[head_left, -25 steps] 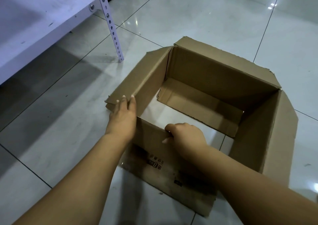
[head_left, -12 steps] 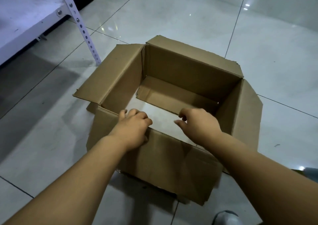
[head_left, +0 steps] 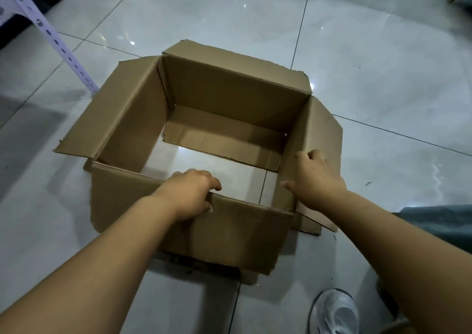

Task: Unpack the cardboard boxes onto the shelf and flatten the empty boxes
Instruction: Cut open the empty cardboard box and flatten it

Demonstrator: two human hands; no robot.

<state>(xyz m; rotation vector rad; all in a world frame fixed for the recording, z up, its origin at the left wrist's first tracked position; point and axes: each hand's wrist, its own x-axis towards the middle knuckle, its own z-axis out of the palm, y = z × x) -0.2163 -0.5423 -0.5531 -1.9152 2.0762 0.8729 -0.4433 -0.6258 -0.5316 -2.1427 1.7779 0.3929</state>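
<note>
1. We have the empty cardboard box (head_left: 204,119) directly ahead of both hands, standing on the tiled floor (head_left: 383,65) with its top flaps splayed outward and nothing inside it.
2. Its bottom is already open: we see bare tile through the middle, and only one bottom flap (head_left: 222,139) lies flat along the far side, away from our hands.
3. Our left hand (head_left: 190,193) grips the top edge of the near wall (head_left: 229,229), fingers curled over into the box, thumb on our side.
4. Our right hand (head_left: 315,177) holds the top edge of the right wall (head_left: 296,134), just beyond the near right corner, with fingers over the rim; how tightly it clamps we cannot quite tell.
5. The hands are apart, one on each side of that near right corner.
6. The box's long axis runs left to right across us, so the near wall under the left hand is a long panel and the right wall is a short one.
7. We judge the flattening turns on this corner: pushing it away toward the far left corner should let the box collapse along that diagonal.
8. The right hand is nearer that corner; the left hand sits about midway along the near wall.
9. A perforated shelf post (head_left: 51,36) stands beyond the left hand, and a white shoe (head_left: 334,313) lies below the right forearm.
</note>
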